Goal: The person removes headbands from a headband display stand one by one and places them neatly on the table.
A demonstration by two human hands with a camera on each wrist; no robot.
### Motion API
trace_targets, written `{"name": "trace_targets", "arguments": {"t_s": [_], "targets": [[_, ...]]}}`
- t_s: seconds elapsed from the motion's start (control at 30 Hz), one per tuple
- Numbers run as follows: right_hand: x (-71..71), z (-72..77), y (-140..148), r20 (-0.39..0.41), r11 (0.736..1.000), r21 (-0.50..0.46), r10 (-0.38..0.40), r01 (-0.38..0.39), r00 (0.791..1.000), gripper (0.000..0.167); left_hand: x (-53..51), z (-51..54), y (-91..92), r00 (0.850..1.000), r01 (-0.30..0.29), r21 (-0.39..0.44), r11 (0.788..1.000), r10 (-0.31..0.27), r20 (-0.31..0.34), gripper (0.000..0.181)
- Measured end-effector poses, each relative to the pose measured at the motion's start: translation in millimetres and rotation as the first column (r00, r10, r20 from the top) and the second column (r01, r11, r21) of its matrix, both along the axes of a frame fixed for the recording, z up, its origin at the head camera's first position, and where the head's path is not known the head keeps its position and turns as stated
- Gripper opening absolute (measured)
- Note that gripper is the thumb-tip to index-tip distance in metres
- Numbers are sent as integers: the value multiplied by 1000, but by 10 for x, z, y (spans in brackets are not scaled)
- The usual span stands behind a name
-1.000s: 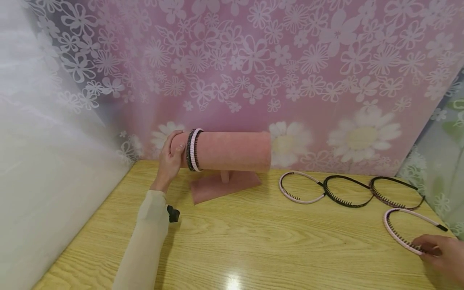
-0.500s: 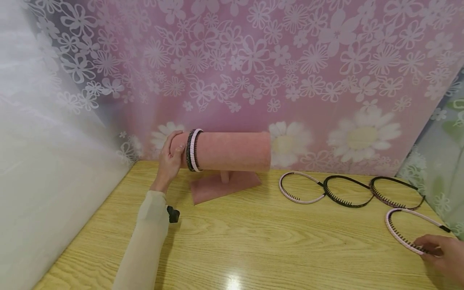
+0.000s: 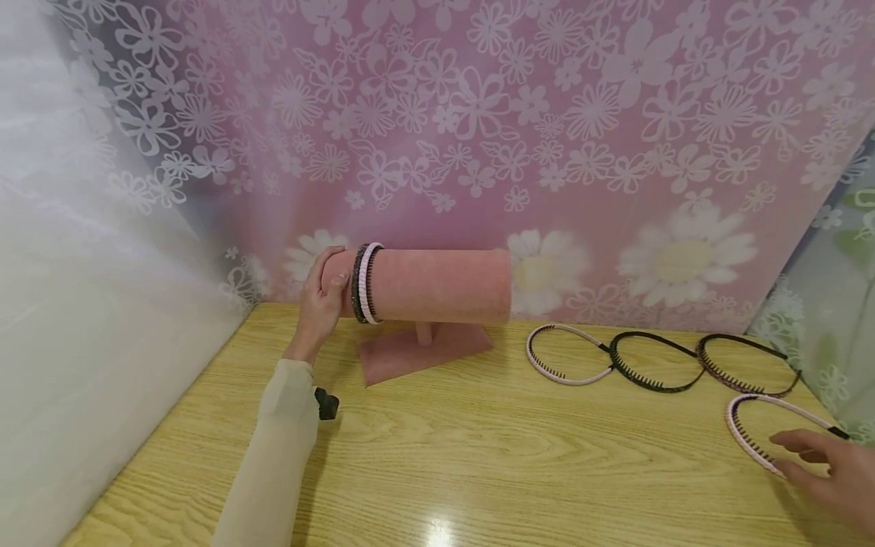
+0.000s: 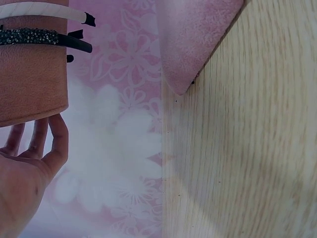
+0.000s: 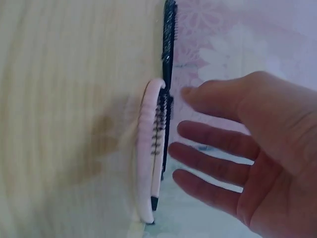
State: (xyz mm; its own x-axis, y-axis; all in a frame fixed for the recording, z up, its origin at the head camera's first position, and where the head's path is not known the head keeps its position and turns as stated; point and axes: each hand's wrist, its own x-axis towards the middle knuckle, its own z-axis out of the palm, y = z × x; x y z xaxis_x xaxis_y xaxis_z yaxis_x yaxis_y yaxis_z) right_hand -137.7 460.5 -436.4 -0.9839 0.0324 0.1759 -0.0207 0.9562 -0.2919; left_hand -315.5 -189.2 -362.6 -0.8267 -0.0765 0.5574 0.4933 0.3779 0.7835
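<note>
My left hand (image 3: 320,308) holds the left end of a pink padded roll (image 3: 437,285) on a stand, thumb in front and fingers over the top. Beside it, a dark glittery headband (image 3: 357,285) and a pale ribbed one (image 3: 365,285) circle the roll. In the left wrist view my left hand (image 4: 29,171) touches the roll's end (image 4: 32,84) with bent fingers. My right hand (image 3: 830,471) hovers over a light pink toothed headband (image 3: 739,443) at the far right. Seen from the right wrist, that headband (image 5: 144,148) stands apart from my right hand (image 5: 252,144), whose fingers are spread.
Behind the right hand, a pale headband (image 3: 543,370), a black one (image 3: 645,382) and a dark purplish one (image 3: 731,382) lie in a row on the wooden table (image 3: 478,456). The stand's pink base (image 3: 396,361) sits under the roll. A flowered curtain (image 3: 437,167) hangs behind.
My right hand has let go of the light pink headband, its fingers opening and lifting slightly. The left hand and the roll have not moved.
</note>
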Motion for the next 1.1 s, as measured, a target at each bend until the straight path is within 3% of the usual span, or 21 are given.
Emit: {"name": "trace_targets", "arguments": {"t_s": [0.1,0.3,0.47,0.63,0.83,0.93,1.1], "targets": [[-19,111,-143,-11,1000,15,-24,24,1000,35,15,17,1,1000,-6,-9,1000,6,4,44],[-94,242,-317,-73,999,-3,34,-35,997,36,47,35,21,1000,-4,-7,1000,4,6,44],[-138,312,-461,-206,994,-12,104,-108,973,39,40,40,29,1000,-12,-6,1000,12,6,44],[-218,400,-599,-263,986,-34,146,-160,954,42,47,47,13,999,-8,12,1000,8,34,45],[-295,473,-742,-303,981,-25,175,-191,937,47,42,44,18,1000,-19,-4,1000,19,21,45],[-330,501,-820,-349,974,-22,203,-224,915,49,42,41,18,1000,-20,-1,1000,20,19,45],[-373,552,-974,-460,957,-52,230,-284,858,52,48,43,12,1000,-15,1,1000,15,26,45]]}}
